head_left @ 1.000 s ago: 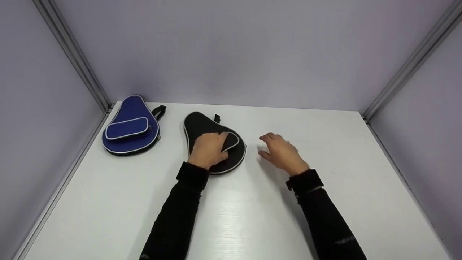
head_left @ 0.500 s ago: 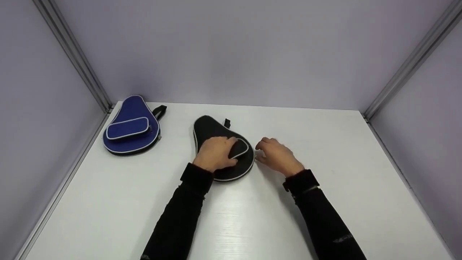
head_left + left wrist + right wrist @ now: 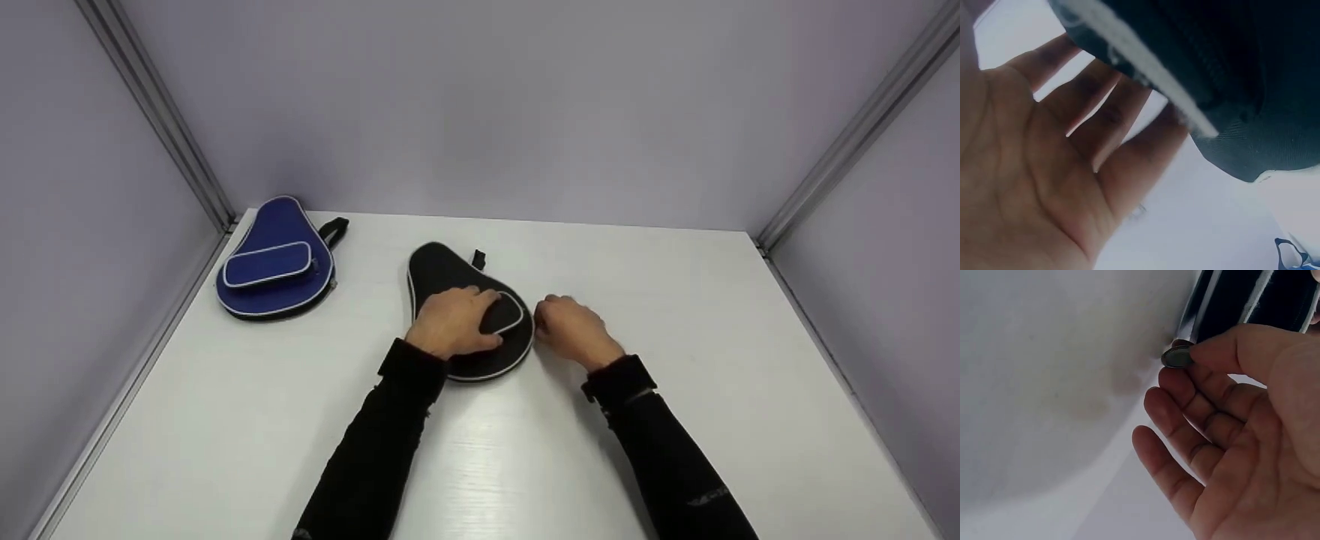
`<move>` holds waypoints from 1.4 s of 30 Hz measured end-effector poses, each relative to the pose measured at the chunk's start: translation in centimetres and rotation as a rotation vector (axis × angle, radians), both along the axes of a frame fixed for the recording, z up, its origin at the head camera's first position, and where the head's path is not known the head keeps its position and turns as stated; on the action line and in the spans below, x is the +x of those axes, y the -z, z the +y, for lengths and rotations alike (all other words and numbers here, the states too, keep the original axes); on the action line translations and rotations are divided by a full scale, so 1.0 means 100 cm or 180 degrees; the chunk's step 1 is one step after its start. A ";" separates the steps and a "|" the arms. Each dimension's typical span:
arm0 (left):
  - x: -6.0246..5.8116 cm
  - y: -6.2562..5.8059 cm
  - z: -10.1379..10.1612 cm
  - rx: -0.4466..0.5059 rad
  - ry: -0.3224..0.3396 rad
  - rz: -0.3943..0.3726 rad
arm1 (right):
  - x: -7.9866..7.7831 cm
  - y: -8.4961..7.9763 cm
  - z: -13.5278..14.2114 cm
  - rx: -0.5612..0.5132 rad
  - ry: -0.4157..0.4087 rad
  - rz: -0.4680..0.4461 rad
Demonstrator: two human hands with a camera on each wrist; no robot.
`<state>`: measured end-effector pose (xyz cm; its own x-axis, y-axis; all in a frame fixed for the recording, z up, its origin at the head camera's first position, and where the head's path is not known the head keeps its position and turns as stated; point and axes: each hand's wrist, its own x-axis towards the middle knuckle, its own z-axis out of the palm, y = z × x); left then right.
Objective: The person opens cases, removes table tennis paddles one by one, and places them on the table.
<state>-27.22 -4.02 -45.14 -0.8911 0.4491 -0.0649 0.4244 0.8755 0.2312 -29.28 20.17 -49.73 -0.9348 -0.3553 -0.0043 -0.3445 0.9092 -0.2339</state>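
A black table tennis paddle case (image 3: 436, 266) with white piping lies on the white table. My left hand (image 3: 450, 322) holds it across the small front pocket (image 3: 508, 313), thumb on the near side and fingers over the far side. In the left wrist view the fingertips vanish behind the piped pocket edge (image 3: 1145, 62). At the case's right rim, my right hand (image 3: 574, 330) pinches a small dark metal zipper pull (image 3: 1176, 357) between thumb and forefinger. The other fingers of that hand are loosely bent beside the rim.
A blue paddle case (image 3: 266, 266) with white piping and a black strap (image 3: 334, 231) lies at the table's back left. Pale walls (image 3: 480, 112) enclose the white table (image 3: 675, 300) at the back and both sides.
My left hand has slid the black case right and slightly nearer. The right hand has moved left to its rim, and its fingers have closed on the zipper pull.
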 end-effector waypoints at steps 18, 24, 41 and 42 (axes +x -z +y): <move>-0.020 0.046 0.003 0.0156 -0.0579 -0.0128 | 0.002 -0.003 0.002 -0.0089 0.0030 -0.0074; -0.031 0.056 -0.005 0.0166 -0.0624 -0.0001 | 0.006 -0.005 -0.003 -0.0073 -0.0074 -0.0089; -0.010 0.011 -0.007 0.0116 -0.0419 -0.0031 | 0.021 -0.017 -0.020 0.0028 -0.0651 -0.0027; -0.010 0.010 -0.007 0.0144 -0.0379 -0.0020 | 0.021 -0.017 -0.019 0.0023 -0.0642 -0.0007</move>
<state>-28.26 -4.69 -46.11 -0.9380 0.3427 -0.0528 0.3164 0.9082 0.2738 -27.22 18.26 -47.98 -0.8447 -0.5352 -0.0096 -0.5192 0.8235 -0.2285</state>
